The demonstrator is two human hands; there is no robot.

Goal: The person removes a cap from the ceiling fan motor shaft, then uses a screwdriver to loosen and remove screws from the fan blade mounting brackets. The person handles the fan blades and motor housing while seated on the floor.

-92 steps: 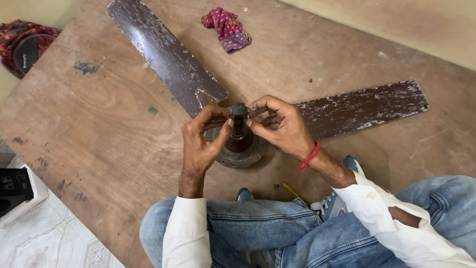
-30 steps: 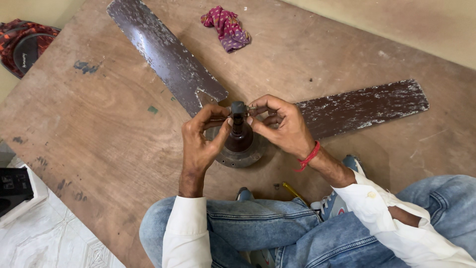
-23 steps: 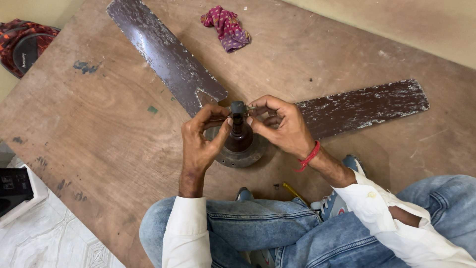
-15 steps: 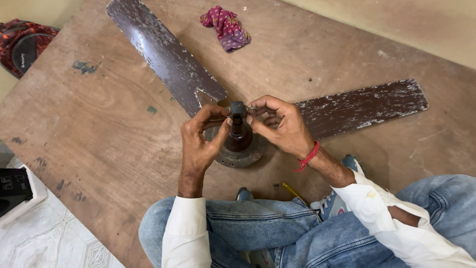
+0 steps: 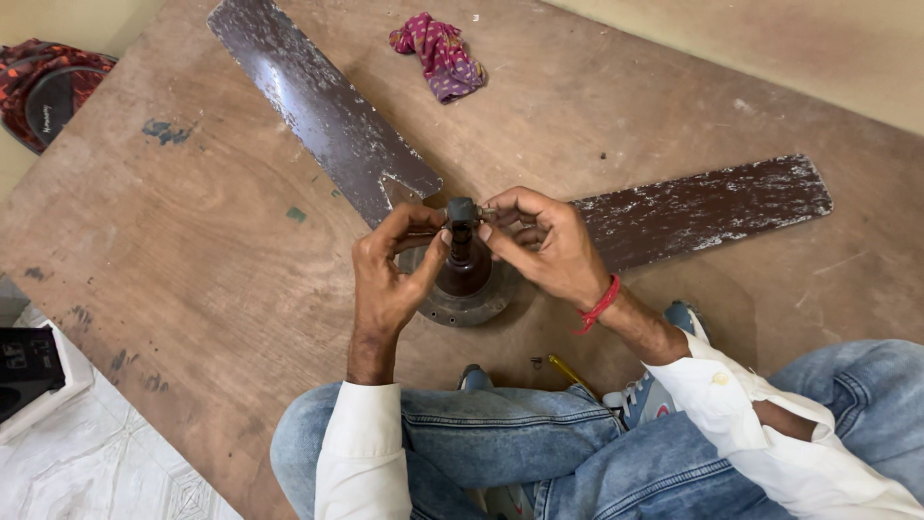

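A broad brown wooden desk (image 5: pixel 192 250), scuffed and paint-spotted, fills most of the frame. On it lies a ceiling fan with two worn, dark brown blades in view: one blade (image 5: pixel 318 106) runs from the upper left of the frame down toward the centre, the other blade (image 5: pixel 703 207) stretches out to the right of centre. Both meet at the round fan motor hub (image 5: pixel 467 289) in the middle of the frame, from which a short dark shaft (image 5: pixel 462 226) stands up toward the camera.

At the bottom of the frame sit the person's knees in blue jeans (image 5: pixel 520 443), with white sleeves reaching up from them. The left hand (image 5: pixel 390 274) comes up from the lower centre, its fingers (image 5: pixel 419 226) curled and pinching the left side of the shaft's top. The right hand (image 5: pixel 544 246), with a red thread band (image 5: pixel 599 306) at the wrist, comes in from the right; its fingers (image 5: pixel 500 236) are pressed together on the right side of the shaft's top, where a small metal piece shows, too small to make out.

A crumpled magenta cloth (image 5: pixel 441 56) lies at the top centre, well apart from the hands. A red and black bag (image 5: pixel 48 87) sits at the upper left edge, off the desk. A black device (image 5: pixel 29 371) rests at the lower left edge. A thin yellow tool (image 5: pixel 568 371) lies on the desk just beside the knees, below the hub.
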